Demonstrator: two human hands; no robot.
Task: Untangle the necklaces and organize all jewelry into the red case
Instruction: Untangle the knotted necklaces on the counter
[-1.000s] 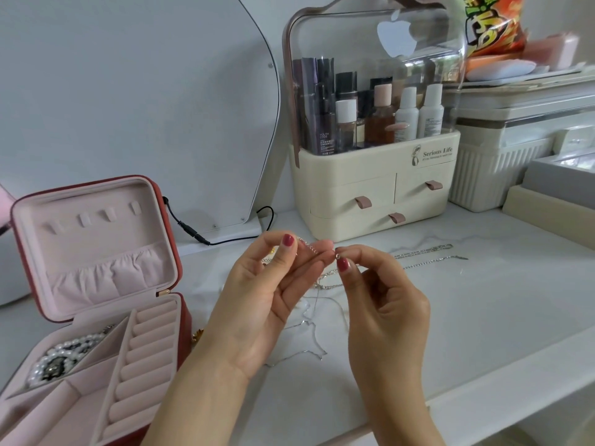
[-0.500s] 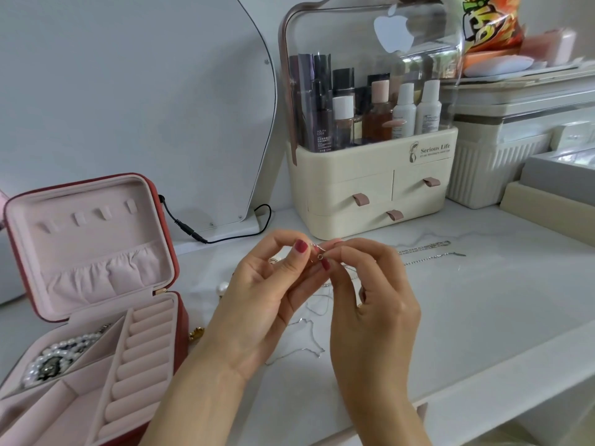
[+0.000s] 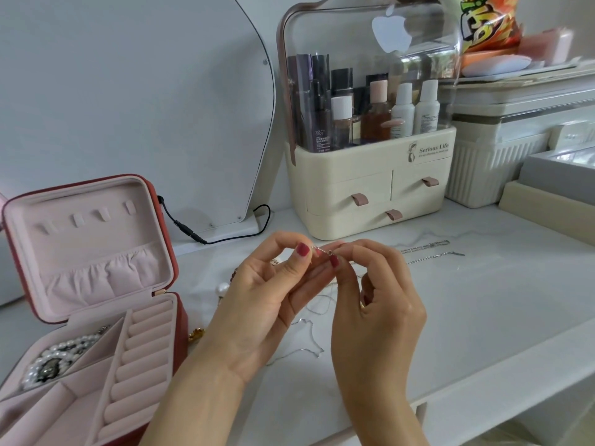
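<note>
Hands meet above the white table point(image 3: 483, 317), both pinching one thin chain point(image 3: 322, 250). The left hand point(image 3: 267, 304) grips it between thumb and forefinger, and the right hand point(image 3: 376, 304) pinches the end with a small ring clasp point(image 3: 330, 252), its other fingers curled in. A short stretch of the chain runs taut between the two thumbs, and the rest hangs down behind the fingers toward loose silver chains point(image 3: 309, 346) lying on the table under the hands. More chains point(image 3: 428, 247) lie stretched out to the right, well apart from the hands, near the cream organizer point(image 3: 370, 194) that holds bottles under a clear lid. A pearl point(image 3: 222, 288) and a small gold piece point(image 3: 196, 333) sit on the table just left of the left wrist, beside the red case point(image 3: 167, 259). The case stands open at the left, its lid upright, with a pearl strand point(image 3: 58, 358) lying in its back left compartment, next to the ring rolls point(image 3: 141, 355). A mirror point(image 3: 135, 101) leans at the back, with a black cable point(image 3: 225, 233) at its foot.
</note>
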